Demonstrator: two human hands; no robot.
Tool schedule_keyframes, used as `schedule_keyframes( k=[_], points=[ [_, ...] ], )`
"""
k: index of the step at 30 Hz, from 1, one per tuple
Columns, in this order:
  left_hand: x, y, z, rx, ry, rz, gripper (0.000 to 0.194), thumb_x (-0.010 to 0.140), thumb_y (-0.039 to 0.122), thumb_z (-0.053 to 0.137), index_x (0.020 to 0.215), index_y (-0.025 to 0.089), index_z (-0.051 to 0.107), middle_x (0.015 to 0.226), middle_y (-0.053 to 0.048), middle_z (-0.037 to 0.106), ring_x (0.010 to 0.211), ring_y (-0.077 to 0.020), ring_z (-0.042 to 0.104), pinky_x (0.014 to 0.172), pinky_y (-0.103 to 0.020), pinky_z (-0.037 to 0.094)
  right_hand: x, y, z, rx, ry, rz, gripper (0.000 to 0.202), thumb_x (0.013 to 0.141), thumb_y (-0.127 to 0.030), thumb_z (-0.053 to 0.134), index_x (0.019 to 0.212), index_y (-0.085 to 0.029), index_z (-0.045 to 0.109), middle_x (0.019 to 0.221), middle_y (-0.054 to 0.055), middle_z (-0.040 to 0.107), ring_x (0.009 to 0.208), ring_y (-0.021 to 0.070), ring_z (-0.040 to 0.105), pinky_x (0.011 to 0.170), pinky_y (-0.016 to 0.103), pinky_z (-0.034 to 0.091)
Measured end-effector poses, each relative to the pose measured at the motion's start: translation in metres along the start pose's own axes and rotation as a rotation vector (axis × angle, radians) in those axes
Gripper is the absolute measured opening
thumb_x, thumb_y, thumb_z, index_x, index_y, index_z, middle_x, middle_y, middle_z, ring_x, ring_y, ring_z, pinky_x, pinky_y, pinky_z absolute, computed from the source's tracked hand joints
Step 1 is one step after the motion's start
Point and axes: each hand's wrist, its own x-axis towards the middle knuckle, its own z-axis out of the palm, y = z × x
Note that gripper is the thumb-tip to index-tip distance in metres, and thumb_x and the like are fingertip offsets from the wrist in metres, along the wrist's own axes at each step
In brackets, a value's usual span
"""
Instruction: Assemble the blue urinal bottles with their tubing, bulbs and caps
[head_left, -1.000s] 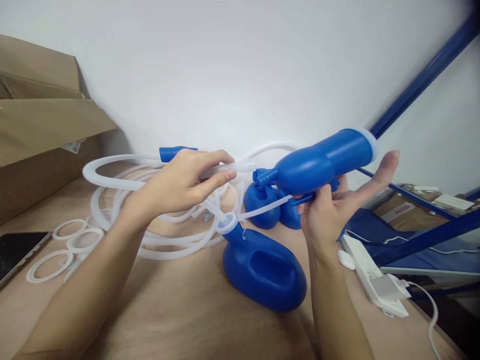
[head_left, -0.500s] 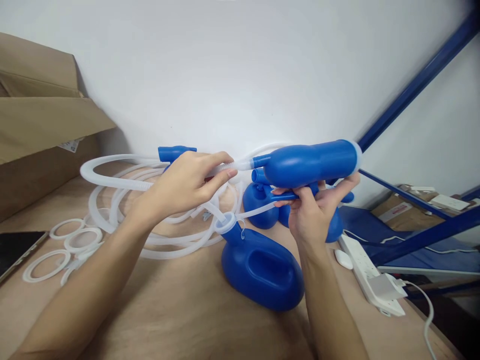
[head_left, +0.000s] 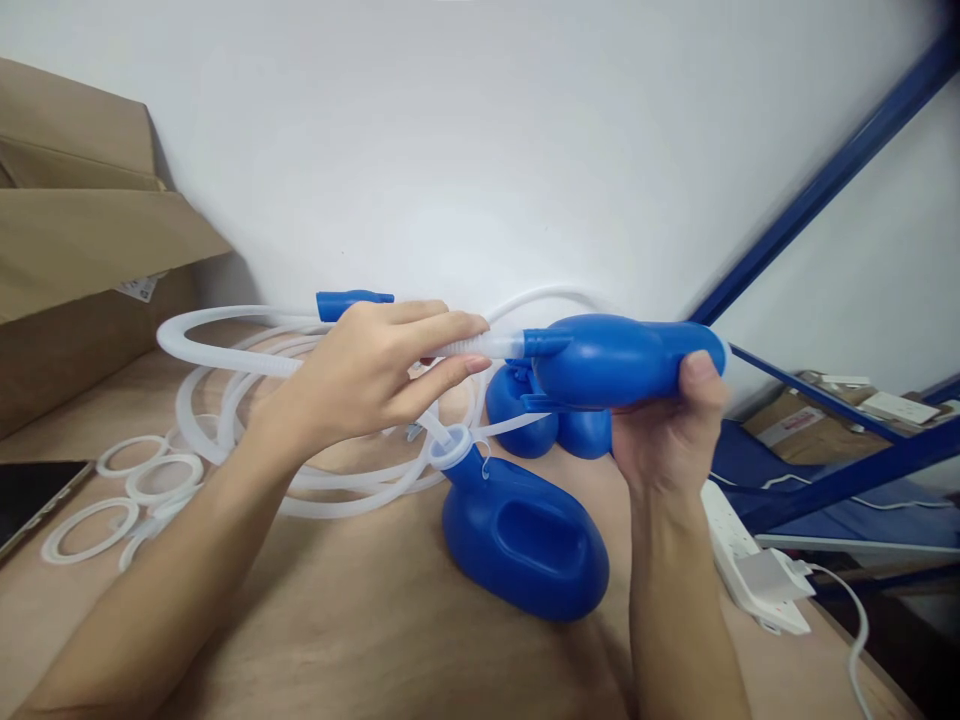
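Observation:
My left hand [head_left: 405, 360] is closed around a translucent white tube [head_left: 491, 345], with thumb and fingers near its end. That end meets the narrow spout of a blue plastic funnel-like piece [head_left: 615, 355], bulged in the middle with a pale rim at its far right end. My right hand [head_left: 671, 425] grips this piece from below, thumb over its right part; its other fingers are hidden behind it. Below them on the table lies a blue urinal bottle [head_left: 525, 540] with a moulded handle and a tube in its white-collared neck.
Coiled white tubing [head_left: 330, 505] lies at the left, with white rings [head_left: 94, 530] beside it. More blue rounded pieces [head_left: 517, 415] sit behind the bottle. A cardboard box [head_left: 75, 240] stands far left. At right are a power strip [head_left: 750, 570] and a blue rack [head_left: 825, 200].
The blue piece has tilted and turned, its right end now lower. My right hand has shifted right, and its thumb has come over the piece. My left hand stays on the tube.

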Motion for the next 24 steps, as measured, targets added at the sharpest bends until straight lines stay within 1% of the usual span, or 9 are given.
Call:
schedule_keyframes(
  k=[3,5,8,10,13,14,19,21,24],
  points=[
    [-0.001,0.002,-0.003,0.018,0.044,0.055,0.033,0.108,0.041,0.049,0.112,0.021,0.075,0.082,-0.006,0.069,0.065,-0.0170,0.057,0.063,-0.031,0.041,0.002,-0.011,-0.006,0.042,-0.062,-0.132,0.042,0.065,-0.050,0.087,0.084,-0.030,0.055,0.073,-0.003,0.065,0.074,0.0241,0.071,0.060,0.036,0.059],
    [-0.002,0.004,-0.005,0.017,0.066,0.096,0.031,0.108,0.039,0.049,0.109,0.021,0.075,0.081,-0.006,0.069,0.067,-0.0177,0.057,0.065,-0.031,0.043,0.004,-0.018,-0.008,0.054,-0.123,-0.221,0.051,0.059,-0.041,0.092,0.091,-0.032,0.053,0.077,-0.004,0.070,0.074,0.0243,0.072,0.062,0.036,0.059],
    [-0.004,0.006,-0.008,-0.023,0.067,0.153,0.026,0.107,0.034,0.053,0.105,0.021,0.075,0.079,-0.006,0.068,0.070,-0.0182,0.059,0.068,-0.032,0.046,0.002,-0.026,-0.011,-0.029,-0.262,-0.246,0.063,0.060,-0.040,0.093,0.113,-0.035,0.058,0.094,0.001,0.078,0.083,0.0278,0.075,0.069,0.042,0.061],
    [-0.005,0.006,-0.009,-0.068,0.066,0.164,0.021,0.106,0.031,0.055,0.103,0.021,0.074,0.077,-0.005,0.067,0.069,-0.0176,0.060,0.067,-0.031,0.045,0.000,-0.029,-0.013,-0.126,-0.317,-0.267,0.066,0.064,-0.046,0.092,0.121,-0.036,0.062,0.102,0.004,0.077,0.091,0.0305,0.076,0.077,0.047,0.061],
    [-0.006,0.007,-0.010,-0.154,0.044,0.160,0.018,0.105,0.029,0.057,0.099,0.022,0.073,0.074,-0.003,0.067,0.065,-0.0160,0.059,0.065,-0.030,0.045,-0.005,-0.034,-0.013,-0.232,-0.328,-0.351,0.051,0.067,-0.053,0.091,0.108,-0.038,0.065,0.104,0.003,0.071,0.103,0.0333,0.073,0.089,0.055,0.061],
    [-0.005,0.007,-0.011,-0.181,0.023,0.156,0.017,0.105,0.029,0.058,0.099,0.022,0.072,0.074,-0.003,0.068,0.065,-0.0154,0.060,0.065,-0.029,0.045,-0.006,-0.036,-0.013,-0.258,-0.329,-0.381,0.049,0.067,-0.055,0.091,0.104,-0.039,0.064,0.101,0.002,0.069,0.104,0.0339,0.073,0.089,0.057,0.062],
    [-0.004,0.008,-0.011,-0.300,-0.026,0.167,0.021,0.105,0.029,0.059,0.091,0.020,0.070,0.071,-0.001,0.068,0.058,-0.0116,0.057,0.057,-0.025,0.043,-0.012,-0.050,-0.005,-0.363,-0.311,-0.523,0.045,0.068,-0.066,0.088,0.096,-0.043,0.061,0.097,0.000,0.057,0.099,0.0340,0.072,0.074,0.056,0.066],
    [-0.004,0.009,-0.010,-0.328,-0.060,0.151,0.026,0.106,0.031,0.056,0.087,0.019,0.069,0.068,-0.001,0.066,0.055,-0.0110,0.055,0.054,-0.024,0.041,-0.014,-0.054,-0.002,-0.373,-0.316,-0.600,0.045,0.068,-0.064,0.089,0.097,-0.043,0.061,0.098,-0.001,0.055,0.094,0.0310,0.072,0.070,0.054,0.068],
    [-0.004,0.010,-0.006,-0.366,-0.136,0.114,0.031,0.106,0.033,0.053,0.081,0.019,0.065,0.061,0.001,0.059,0.051,-0.0106,0.050,0.052,-0.024,0.037,-0.017,-0.055,-0.004,-0.382,-0.308,-0.692,0.052,0.062,-0.054,0.095,0.101,-0.045,0.062,0.097,-0.002,0.058,0.091,0.0293,0.072,0.071,0.054,0.070]
  ],
)
